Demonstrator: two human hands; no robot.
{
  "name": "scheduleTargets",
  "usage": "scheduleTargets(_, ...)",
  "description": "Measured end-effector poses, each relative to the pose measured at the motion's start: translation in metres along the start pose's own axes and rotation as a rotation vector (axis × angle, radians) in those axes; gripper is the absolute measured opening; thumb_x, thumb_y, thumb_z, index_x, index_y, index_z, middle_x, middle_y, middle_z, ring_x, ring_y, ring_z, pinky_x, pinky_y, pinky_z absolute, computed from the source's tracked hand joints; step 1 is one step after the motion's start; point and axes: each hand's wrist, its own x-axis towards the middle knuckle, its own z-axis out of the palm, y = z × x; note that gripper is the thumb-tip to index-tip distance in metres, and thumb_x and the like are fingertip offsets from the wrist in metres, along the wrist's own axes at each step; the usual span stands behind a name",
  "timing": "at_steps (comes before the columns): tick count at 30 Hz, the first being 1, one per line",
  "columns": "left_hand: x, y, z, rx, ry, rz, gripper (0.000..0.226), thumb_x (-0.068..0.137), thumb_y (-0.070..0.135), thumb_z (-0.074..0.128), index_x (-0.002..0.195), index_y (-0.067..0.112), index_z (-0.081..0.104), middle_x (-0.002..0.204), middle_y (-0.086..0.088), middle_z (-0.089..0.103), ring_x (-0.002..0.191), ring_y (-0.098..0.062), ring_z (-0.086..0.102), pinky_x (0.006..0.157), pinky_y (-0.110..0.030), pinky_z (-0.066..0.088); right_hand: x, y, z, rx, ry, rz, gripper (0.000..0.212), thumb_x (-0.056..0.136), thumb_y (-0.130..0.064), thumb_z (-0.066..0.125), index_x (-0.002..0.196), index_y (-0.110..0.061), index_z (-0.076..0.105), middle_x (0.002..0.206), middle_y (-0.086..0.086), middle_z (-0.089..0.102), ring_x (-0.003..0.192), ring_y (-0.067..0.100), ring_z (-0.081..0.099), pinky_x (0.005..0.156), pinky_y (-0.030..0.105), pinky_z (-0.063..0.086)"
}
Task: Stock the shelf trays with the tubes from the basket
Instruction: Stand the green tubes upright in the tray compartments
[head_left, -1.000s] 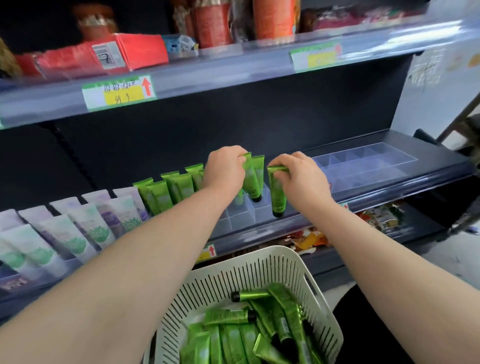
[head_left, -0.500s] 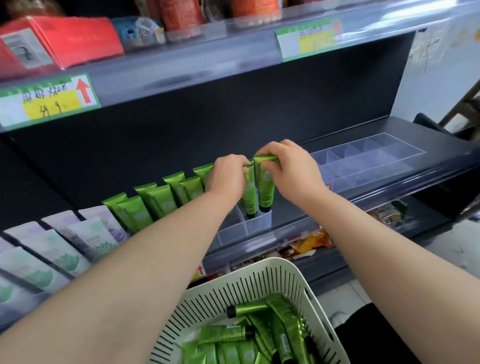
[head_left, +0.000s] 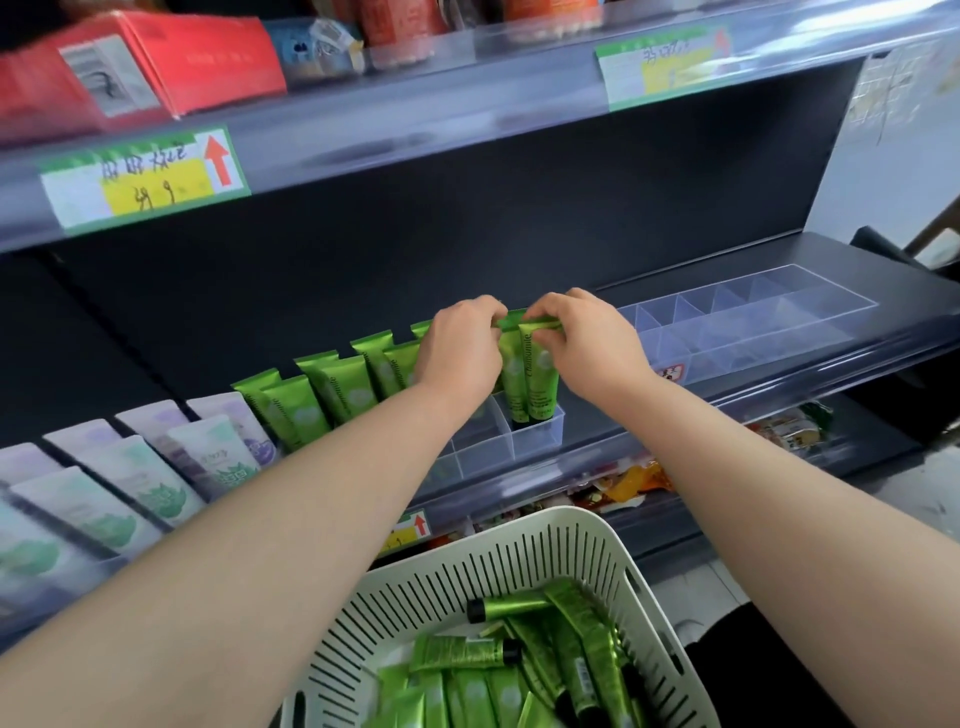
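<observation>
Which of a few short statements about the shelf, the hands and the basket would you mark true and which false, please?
1. Both hands pinch the tops of green tubes standing cap-down in a clear tray. True: left hand, right hand, green tubes, clear tray.
2. The basket is empty. False: green tubes still lie in it.
3. The clear tray on the right holds no tubes. True.
4. The pale tubes stand right of the green ones. False: they stand to the left.
</observation>
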Motion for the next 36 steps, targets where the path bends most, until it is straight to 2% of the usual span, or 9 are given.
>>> scheduleTargets(7, -0.019, -0.004, -0.013, -0.006, 0.045, 0.023, 0.031, 0.097, 0.006, 0.049, 0.122, 0.019, 0.062, 0.123, -0.001, 0.061, 0.110, -0.021, 0.057, 0.087, -0.037, 0.050, -0.009, -0.002, 0.019, -0.090, -0.064, 0.006, 0.028, 0.095, -0.020, 0.051, 0.121, -0.022, 0.060, 0.113, 0.006, 0.059, 0.104, 0.028, 0.053, 0.085, 0.045, 0.048)
scheduleTargets(13, -0.040, -0.013, -0.018, -0.026, 0.053, 0.032, 0.030, 0.097, 0.006, 0.050, 0.120, 0.020, 0.064, 0.120, -0.001, 0.064, 0.108, -0.022, 0.058, 0.088, -0.039, 0.050, -0.022, -0.009, 0.024, -0.148, 0.090, -0.044, 0.033, 0.093, -0.016, 0.053, 0.126, -0.021, 0.054, 0.126, 0.008, 0.051, 0.113, 0.030, 0.044, 0.086, 0.043, 0.039)
scheduleTargets(16, -0.053, -0.018, -0.018, -0.044, 0.044, 0.015, 0.030, 0.095, 0.007, 0.052, 0.117, 0.021, 0.066, 0.120, 0.000, 0.065, 0.109, -0.021, 0.059, 0.091, -0.038, 0.050, -0.043, -0.014, 0.026, -0.141, 0.198, -0.094, 0.034, 0.089, -0.009, 0.056, 0.121, -0.019, 0.058, 0.122, 0.008, 0.052, 0.110, 0.031, 0.045, 0.078, 0.039, 0.035)
scheduleTargets(19, -0.074, -0.023, -0.017, -0.032, -0.004, 0.011, 0.028, 0.095, 0.010, 0.053, 0.114, 0.025, 0.067, 0.119, 0.004, 0.066, 0.108, -0.019, 0.061, 0.090, -0.037, 0.051, -0.071, -0.013, 0.033, -0.159, 0.183, -0.121, 0.038, 0.083, -0.002, 0.058, 0.117, -0.017, 0.062, 0.118, 0.009, 0.053, 0.107, 0.032, 0.046, 0.076, 0.040, 0.035)
scheduleTargets(24, -0.119, -0.042, -0.006, -0.013, -0.082, -0.034, 0.027, 0.095, 0.011, 0.051, 0.109, 0.026, 0.069, 0.116, 0.005, 0.068, 0.107, -0.019, 0.060, 0.084, -0.035, 0.050, -0.127, 0.001, 0.060, -0.215, 0.014, -0.119, 0.035, 0.079, 0.000, 0.059, 0.109, -0.017, 0.065, 0.109, 0.007, 0.055, 0.103, 0.033, 0.049, 0.074, 0.040, 0.039)
scheduleTargets(30, -0.169, -0.078, 0.034, 0.051, -0.338, -0.093, 0.035, 0.091, 0.002, 0.052, 0.105, 0.028, 0.069, 0.113, 0.006, 0.068, 0.106, -0.019, 0.061, 0.084, -0.035, 0.051, -0.172, 0.021, 0.092, -0.300, -0.434, 0.001, 0.042, 0.083, -0.005, 0.055, 0.120, -0.024, 0.058, 0.122, 0.003, 0.050, 0.117, 0.026, 0.044, 0.093, 0.038, 0.041)
scheduleTargets(36, -0.206, -0.109, 0.070, 0.036, -0.521, -0.175, 0.033, 0.091, 0.000, 0.054, 0.108, 0.022, 0.071, 0.116, 0.002, 0.067, 0.106, -0.018, 0.062, 0.092, -0.034, 0.050, -0.201, 0.040, 0.125, -0.286, -0.833, 0.284, 0.046, 0.086, -0.001, 0.047, 0.131, -0.008, 0.044, 0.128, 0.014, 0.047, 0.116, 0.033, 0.051, 0.099, 0.041, 0.044)
